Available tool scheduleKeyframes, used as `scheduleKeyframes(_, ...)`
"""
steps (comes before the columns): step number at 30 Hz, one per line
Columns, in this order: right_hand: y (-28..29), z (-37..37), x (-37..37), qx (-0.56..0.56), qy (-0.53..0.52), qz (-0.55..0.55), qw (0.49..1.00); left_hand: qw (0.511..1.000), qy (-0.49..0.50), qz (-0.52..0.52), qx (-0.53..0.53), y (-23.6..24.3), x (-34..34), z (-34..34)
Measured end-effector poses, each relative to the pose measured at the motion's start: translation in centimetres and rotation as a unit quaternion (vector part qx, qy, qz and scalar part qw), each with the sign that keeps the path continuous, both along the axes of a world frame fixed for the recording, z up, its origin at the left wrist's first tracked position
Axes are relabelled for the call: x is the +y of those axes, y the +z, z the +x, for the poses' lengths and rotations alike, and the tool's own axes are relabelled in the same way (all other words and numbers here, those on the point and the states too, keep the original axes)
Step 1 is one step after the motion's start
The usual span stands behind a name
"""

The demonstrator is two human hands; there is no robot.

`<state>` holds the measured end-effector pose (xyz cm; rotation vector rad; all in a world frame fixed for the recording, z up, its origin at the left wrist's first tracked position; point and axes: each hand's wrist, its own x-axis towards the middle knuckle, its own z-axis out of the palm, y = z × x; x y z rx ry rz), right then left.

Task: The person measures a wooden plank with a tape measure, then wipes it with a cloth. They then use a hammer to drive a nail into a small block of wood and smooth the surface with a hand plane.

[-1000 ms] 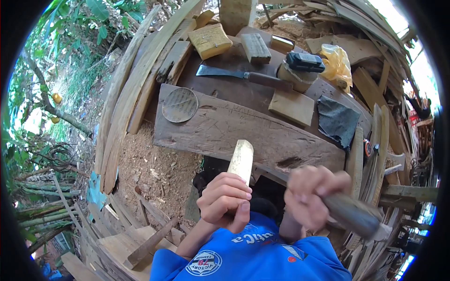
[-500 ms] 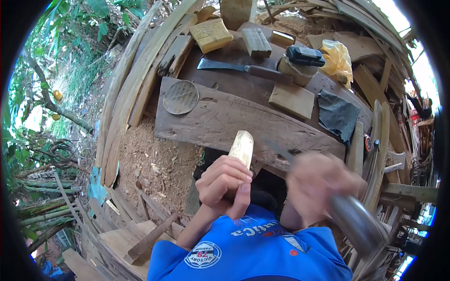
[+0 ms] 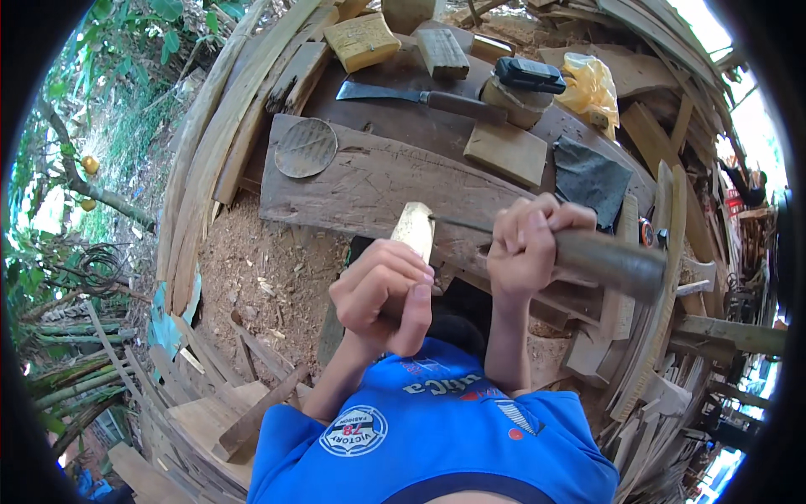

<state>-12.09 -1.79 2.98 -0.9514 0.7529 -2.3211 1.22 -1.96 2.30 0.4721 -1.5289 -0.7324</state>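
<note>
My left hand (image 3: pixel 382 294) is closed around a pale, slim piece of wood (image 3: pixel 415 225), its chipped upper end sticking up past my fingers. In my right hand (image 3: pixel 529 244) is a carving knife with a long, thick, dark handle (image 3: pixel 617 262), which reaches out to the right behind my grip. Its narrow dark blade (image 3: pixel 466 224) points left, with the tip at the wood's right edge near the top; whether it touches I cannot tell. Both hands are in front of my blue shirt, at the near edge of a worn plank (image 3: pixel 378 189).
On the bench lie a round disc (image 3: pixel 306 148), a machete (image 3: pixel 378 91), a flat wood block (image 3: pixel 505 153) and a dark cloth (image 3: pixel 590 181). Behind them stand a black device (image 3: pixel 531 74) on a round container and a yellow bag (image 3: pixel 590 88). Wood scraps and sawdust surround me.
My right hand has risen, swinging the handle from slanting downward to nearly level and bringing the blade to the wood. The whole view has shifted slightly; my left hand keeps its grip.
</note>
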Motion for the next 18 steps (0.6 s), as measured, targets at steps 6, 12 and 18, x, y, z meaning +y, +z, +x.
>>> scheduleKeyframes(6,3.3,-0.8,2.2,0.083,0.103,-0.181,0.975,0.999,0.004,0.023,0.032,-0.1,-0.4,0.8)
scheduleKeyframes(12,-2.9,2.2,0.2,0.18,-0.037,0.071,0.98,0.999,0.015,0.037,0.009,0.3,-0.9,0.5)
scheduleKeyframes(18,2.6,0.3,2.1,0.171,0.073,-0.119,0.975,0.999,-0.006,0.043,0.03,0.1,-1.0,1.1)
